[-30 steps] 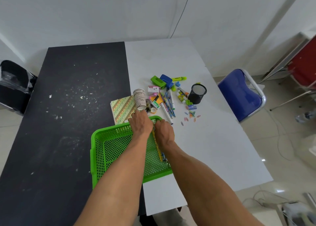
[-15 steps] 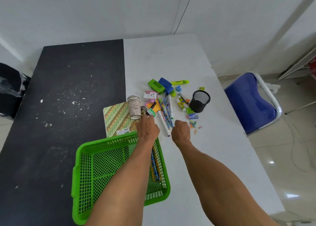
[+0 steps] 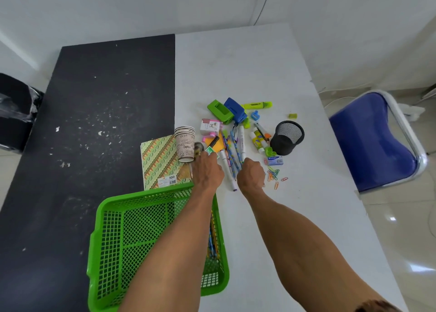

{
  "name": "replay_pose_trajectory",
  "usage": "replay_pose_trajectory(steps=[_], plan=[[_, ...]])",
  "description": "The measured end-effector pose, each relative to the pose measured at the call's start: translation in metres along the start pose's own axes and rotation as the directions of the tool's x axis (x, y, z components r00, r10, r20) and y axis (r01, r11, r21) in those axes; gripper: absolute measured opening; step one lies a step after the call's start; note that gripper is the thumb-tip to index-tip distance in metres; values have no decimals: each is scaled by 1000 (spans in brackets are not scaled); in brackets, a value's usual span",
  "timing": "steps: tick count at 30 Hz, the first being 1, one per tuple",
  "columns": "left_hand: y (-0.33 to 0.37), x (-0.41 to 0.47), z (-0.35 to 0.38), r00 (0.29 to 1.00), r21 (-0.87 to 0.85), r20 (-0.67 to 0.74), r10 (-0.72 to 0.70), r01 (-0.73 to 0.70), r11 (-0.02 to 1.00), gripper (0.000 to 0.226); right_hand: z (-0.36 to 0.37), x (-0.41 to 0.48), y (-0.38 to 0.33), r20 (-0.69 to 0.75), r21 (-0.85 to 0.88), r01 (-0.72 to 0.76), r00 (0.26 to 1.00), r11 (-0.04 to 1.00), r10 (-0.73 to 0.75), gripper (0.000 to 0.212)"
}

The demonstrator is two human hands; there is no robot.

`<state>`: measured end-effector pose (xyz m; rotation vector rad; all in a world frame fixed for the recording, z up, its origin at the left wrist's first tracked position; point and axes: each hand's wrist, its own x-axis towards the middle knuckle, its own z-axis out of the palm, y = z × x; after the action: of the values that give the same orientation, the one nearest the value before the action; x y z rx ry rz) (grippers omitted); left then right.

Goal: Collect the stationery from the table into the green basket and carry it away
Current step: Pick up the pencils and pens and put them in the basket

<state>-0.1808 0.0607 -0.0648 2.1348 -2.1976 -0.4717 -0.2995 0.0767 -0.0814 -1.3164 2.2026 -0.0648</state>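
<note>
The green mesh basket [image 3: 146,195] sits at the near edge of the table, with several pencils [image 3: 212,243] along its right wall. Beyond it lies the stationery pile: blue patterned pencils [image 3: 232,146], a white marker [image 3: 226,168], a green hole punch [image 3: 219,110], a blue one [image 3: 236,109] and a yellow highlighter [image 3: 257,104]. My left hand [image 3: 207,170] reaches over the basket's far rim, its fingertips at a small green-white item [image 3: 210,150]; its fingers are hidden. My right hand [image 3: 251,176] has its fingers curled over the near ends of the blue pencils.
A stack of paper cups [image 3: 185,144] stands on a patterned notebook [image 3: 160,163] left of the pile. A black mesh pen holder [image 3: 286,138], glue sticks [image 3: 257,139], a staples box [image 3: 274,161] and loose paper clips [image 3: 274,175] lie right. A blue chair [image 3: 370,142] stands beside the table.
Both hands left the basket, where they set pencils down, and moved forward to the pile. The right hand went to the blue pencils, the left to the small items by the cups.
</note>
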Motion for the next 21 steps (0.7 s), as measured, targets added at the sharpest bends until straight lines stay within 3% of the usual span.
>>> replay_pose_trajectory(steps=[9,21], plan=[[-3,-17,-24,998,-20,-58,-16,15,1000,27,-12,-32,2,-62,28,6,998,1000,-4,25],[-54,-98,-68,996,-46,-67,-60,57,997,34,9,-152,-38,-243,17,214,948,977,-204,25]])
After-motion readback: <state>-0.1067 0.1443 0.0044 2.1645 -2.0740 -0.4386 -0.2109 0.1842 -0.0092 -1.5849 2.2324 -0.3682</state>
